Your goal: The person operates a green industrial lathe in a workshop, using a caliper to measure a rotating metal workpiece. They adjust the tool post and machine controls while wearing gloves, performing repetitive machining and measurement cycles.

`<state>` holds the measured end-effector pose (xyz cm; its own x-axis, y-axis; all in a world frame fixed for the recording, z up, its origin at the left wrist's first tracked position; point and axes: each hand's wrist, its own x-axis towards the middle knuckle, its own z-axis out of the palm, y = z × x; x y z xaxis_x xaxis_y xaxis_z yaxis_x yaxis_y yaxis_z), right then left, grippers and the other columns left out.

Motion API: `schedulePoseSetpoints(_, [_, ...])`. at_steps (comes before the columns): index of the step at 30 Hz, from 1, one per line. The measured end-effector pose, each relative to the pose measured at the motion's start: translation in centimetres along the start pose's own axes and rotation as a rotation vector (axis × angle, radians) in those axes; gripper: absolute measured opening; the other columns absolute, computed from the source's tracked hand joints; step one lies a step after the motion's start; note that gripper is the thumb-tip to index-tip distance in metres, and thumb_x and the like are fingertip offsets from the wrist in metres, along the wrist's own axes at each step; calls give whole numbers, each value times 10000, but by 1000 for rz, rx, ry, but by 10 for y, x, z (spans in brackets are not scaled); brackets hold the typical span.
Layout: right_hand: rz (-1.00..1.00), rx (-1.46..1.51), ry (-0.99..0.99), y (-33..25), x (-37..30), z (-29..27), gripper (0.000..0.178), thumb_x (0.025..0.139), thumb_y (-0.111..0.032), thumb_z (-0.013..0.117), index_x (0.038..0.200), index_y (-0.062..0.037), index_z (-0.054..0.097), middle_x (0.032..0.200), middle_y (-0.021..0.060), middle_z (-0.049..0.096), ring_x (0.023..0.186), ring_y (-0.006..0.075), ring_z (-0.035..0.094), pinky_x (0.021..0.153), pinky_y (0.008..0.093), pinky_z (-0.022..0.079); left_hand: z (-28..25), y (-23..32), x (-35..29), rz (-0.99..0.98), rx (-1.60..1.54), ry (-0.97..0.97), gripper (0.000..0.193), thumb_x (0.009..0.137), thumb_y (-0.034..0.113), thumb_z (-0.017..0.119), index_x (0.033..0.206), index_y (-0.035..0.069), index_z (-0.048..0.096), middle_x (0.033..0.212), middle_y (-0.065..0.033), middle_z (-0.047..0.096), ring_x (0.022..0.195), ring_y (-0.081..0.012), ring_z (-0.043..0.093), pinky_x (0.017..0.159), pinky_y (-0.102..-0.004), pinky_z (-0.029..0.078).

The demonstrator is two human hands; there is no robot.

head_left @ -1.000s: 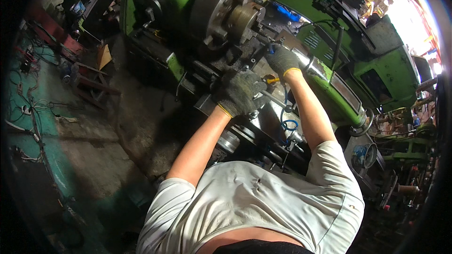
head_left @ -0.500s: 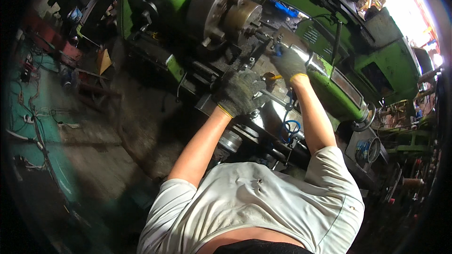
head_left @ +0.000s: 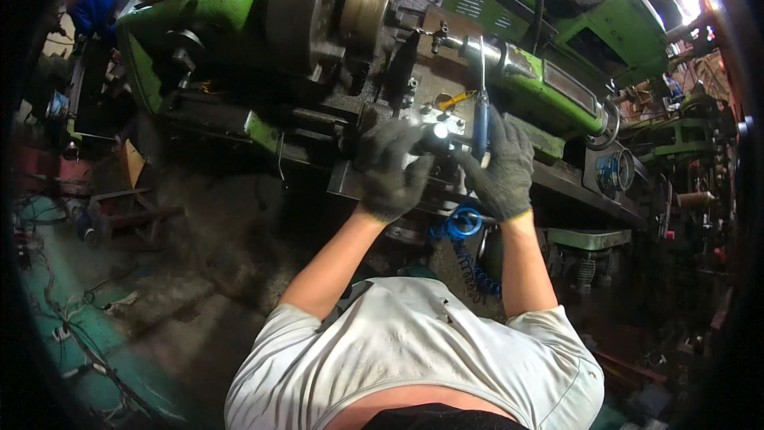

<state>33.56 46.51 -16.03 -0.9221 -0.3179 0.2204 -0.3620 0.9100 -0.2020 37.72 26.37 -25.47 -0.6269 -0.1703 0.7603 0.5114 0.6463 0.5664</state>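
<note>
My right hand point(head_left: 505, 163), in a dark grey work glove, is closed around the blue handle of an air blow gun point(head_left: 481, 123). Its long thin metal tube points away from me, beside the lathe's tailstock point(head_left: 517, 64). My left hand point(head_left: 391, 171), gloved alike and a little blurred, is just left of the tool post point(head_left: 442, 132) with its bright round top. Its fingers curve with the thumb apart, and nothing shows in them. A yellow-handled tool point(head_left: 455, 100) lies on the carriage beyond both hands.
A green lathe point(head_left: 191, 20) spans the far side. Its big chuck point(head_left: 298, 12) carries a brass-coloured round workpiece point(head_left: 366, 12). A blue coiled hose point(head_left: 464, 223) hangs below my right hand. Cables point(head_left: 68, 326) lie on the floor at left, and a round tin point(head_left: 617, 171) stands at right.
My right hand has drawn back from the tailstock toward me, bringing the blow gun. My left hand has left the lever it was on, and its fingers have loosened. The view has shifted rightward.
</note>
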Motion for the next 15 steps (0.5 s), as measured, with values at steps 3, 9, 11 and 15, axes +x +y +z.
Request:
schedulePoseSetpoints(3, [174,863,24,38,-4,-10,731,918,-275,781,1563,-55,518,1486,159,607,1383,284,556,1137,434,463,-37,-29,-48,-199,108,33,343,1020,205,674,1318,39,640,1294,-172,642,1236,-377,599,1095,-497,461])
schedulePoseSetpoints(9, [240,395,34,134,83,74,490,1009,-359,704,1401,-72,654,1226,138,745,1136,256,694,962,371,552,-88,-131,-180,-716,213,-335,314,985,260,716,1225,60,691,1210,-185,684,1117,-373,677,982,-491,539])
schedulePoseSetpoints(11, [43,74,-98,144,116,120,458,992,-408,699,1341,-111,687,1236,171,736,1130,340,705,977,418,556,-110,-145,-214,-735,329,-597,307,975,276,711,1215,84,700,1218,-185,693,1123,-392,677,968,-501,544])
schedulePoseSetpoints(15, [-101,-106,-312,139,151,184,342,953,-419,690,1054,-103,775,1068,227,753,955,447,727,859,526,583,-142,-148,-264,-936,519,-1030,365,946,346,709,1223,108,707,1229,-202,697,1163,-426,657,993,-507,538])
